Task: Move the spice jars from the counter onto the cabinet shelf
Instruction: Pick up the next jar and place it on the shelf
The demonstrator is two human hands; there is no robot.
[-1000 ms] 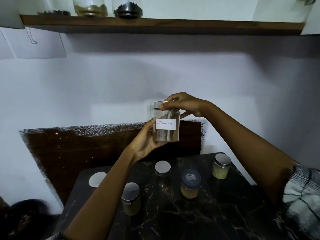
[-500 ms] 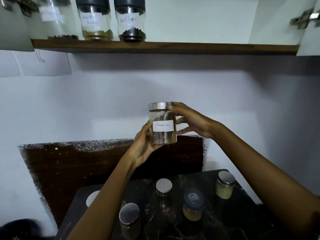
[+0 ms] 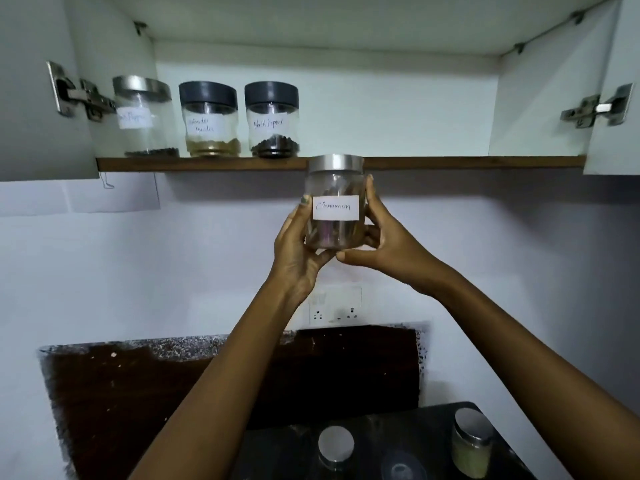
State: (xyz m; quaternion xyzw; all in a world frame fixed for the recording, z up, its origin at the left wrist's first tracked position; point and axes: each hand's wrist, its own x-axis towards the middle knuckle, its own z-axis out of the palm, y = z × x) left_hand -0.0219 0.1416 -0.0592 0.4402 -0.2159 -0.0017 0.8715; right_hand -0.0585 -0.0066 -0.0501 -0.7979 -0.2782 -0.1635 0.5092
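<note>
Since a second ago, both hands had raised the clear glass cinnamon jar with the steel lid (image 3: 335, 202) from chest height to the wooden cabinet shelf (image 3: 450, 162), its lid level with the shelf's front edge. It stood upright, left hand (image 3: 298, 252) and right hand (image 3: 384, 245) fingers curled round its sides. Free shelf lay up and beyond, right of the dark-lidded black pepper jar (image 3: 272, 120); three lidded jars remained on the tabletop (image 3: 433, 415).

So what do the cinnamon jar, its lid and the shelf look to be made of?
cinnamon jar: clear glass or plastic, contents show through. Its lid: brushed metal by its dull silver sheen. shelf: wood or wood-look laminate, judging by its brown grained edge.
</note>
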